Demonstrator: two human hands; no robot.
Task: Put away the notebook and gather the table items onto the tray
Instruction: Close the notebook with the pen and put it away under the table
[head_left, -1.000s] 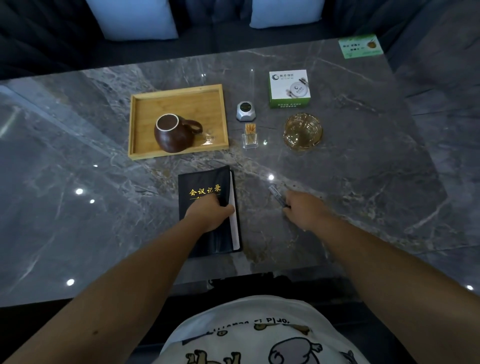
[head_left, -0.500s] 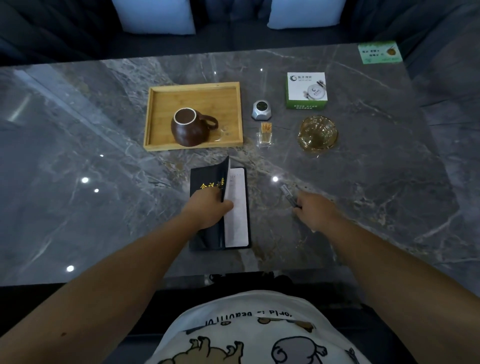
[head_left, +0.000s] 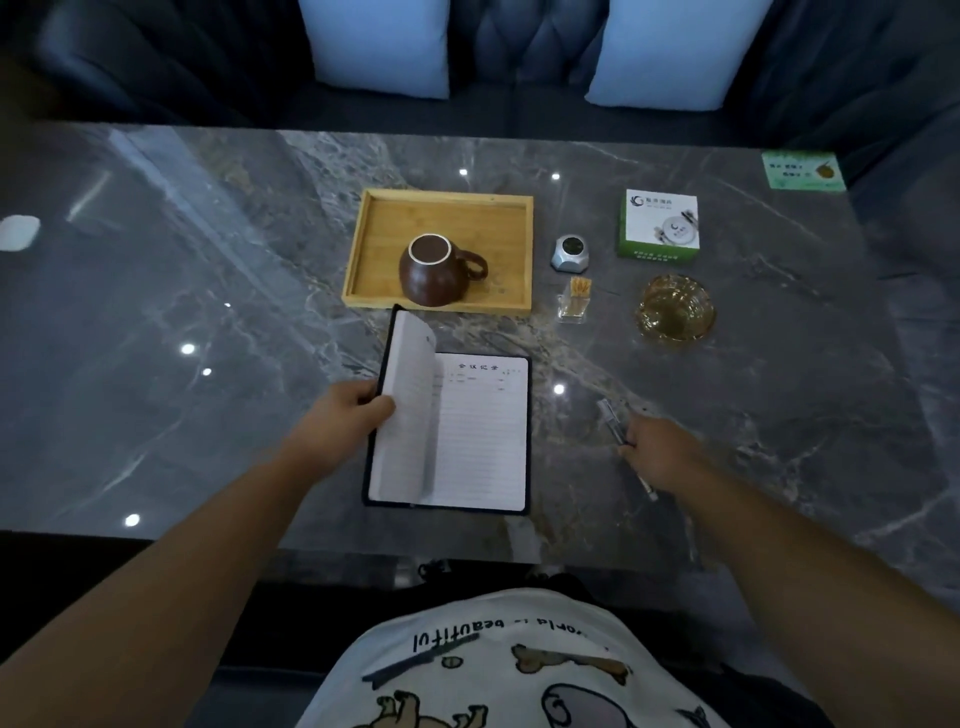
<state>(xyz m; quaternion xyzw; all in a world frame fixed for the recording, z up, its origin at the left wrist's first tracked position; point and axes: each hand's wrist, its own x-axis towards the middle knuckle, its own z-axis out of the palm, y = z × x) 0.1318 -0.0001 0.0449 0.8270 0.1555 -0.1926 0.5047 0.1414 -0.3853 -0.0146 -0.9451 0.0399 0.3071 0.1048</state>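
A black-covered notebook lies open on the grey marble table, near its front edge. My left hand grips its raised cover and first pages at the left side. My right hand rests on a pen lying on the table to the right. Behind the notebook stands a wooden tray with a brown mug in it.
Right of the tray stand a small silver call button, a clear toothpick holder, an amber glass ashtray and a green-and-white box. A green card lies at the far right corner. A sofa with pale cushions is behind.
My left hand has lifted the notebook's cover and swung it to the left, so the lined pages now show. My right hand stays on the pen.
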